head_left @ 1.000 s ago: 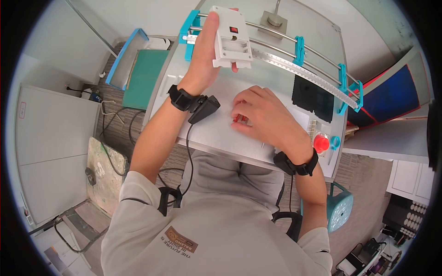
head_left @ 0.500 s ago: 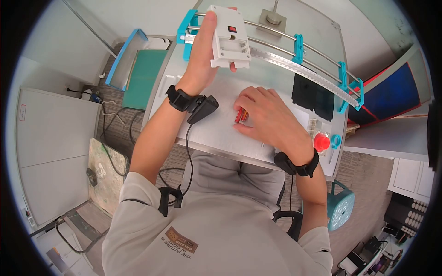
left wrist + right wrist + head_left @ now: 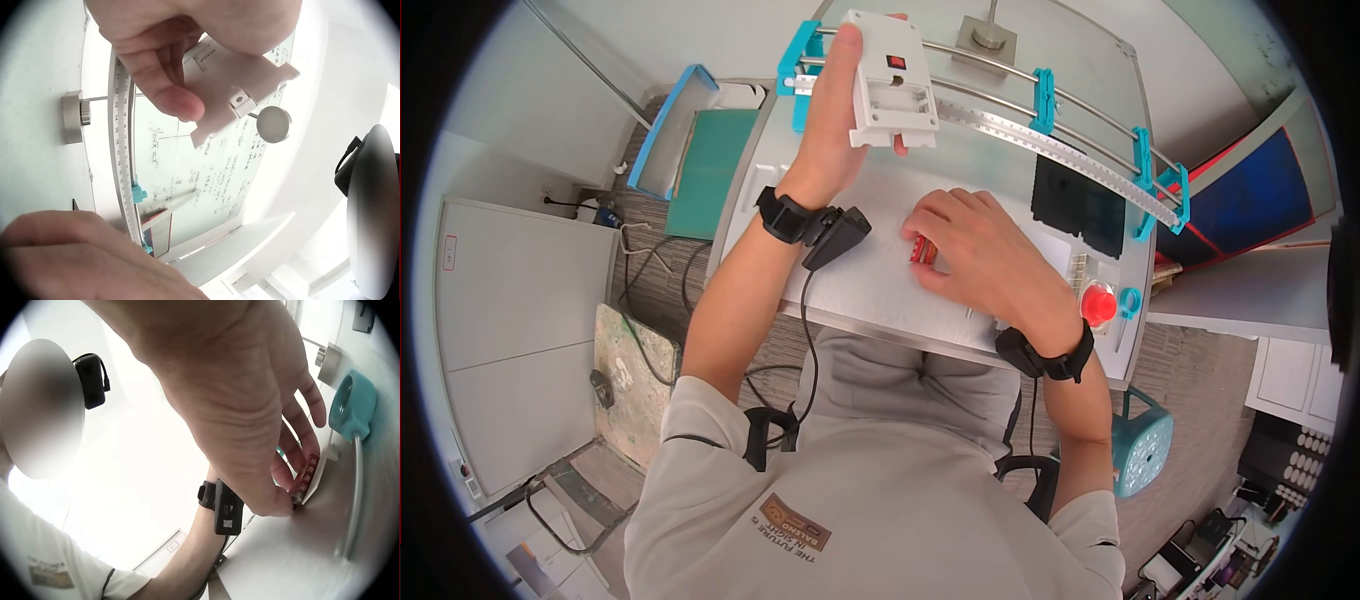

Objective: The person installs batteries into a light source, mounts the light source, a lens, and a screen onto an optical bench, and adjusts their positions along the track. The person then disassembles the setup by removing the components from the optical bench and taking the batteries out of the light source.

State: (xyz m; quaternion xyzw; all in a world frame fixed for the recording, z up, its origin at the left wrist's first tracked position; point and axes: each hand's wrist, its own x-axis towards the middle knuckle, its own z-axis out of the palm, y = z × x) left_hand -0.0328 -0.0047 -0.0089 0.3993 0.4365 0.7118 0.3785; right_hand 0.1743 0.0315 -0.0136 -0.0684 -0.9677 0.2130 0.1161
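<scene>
Closest to the person, the right hand (image 3: 985, 262) lies low on the table (image 3: 870, 290), fingers curled round a small red battery (image 3: 920, 250) that they pinch just off the surface. In the right wrist view the battery (image 3: 306, 478) sits between thumb and fingertips, one end down near the tabletop. To do this well, I'd say the pinch should settle on the middle of the battery so both ends stay free, and the hand should turn it to match the slot before carrying it up, not fumble with it in the air.

Farther off, the left hand (image 3: 835, 110) is raised above the table's far side, wrist bent back, gripping a white case (image 3: 890, 80) with its open compartment and red switch (image 3: 895, 62) facing the person. The thumb runs along one side, and fingers wrap behind. It would help to hold the case steady and tilted toward the other hand.

Beyond it, a ruler (image 3: 1040, 140) on teal clamps (image 3: 1045, 100) crosses the table's far side.
</scene>
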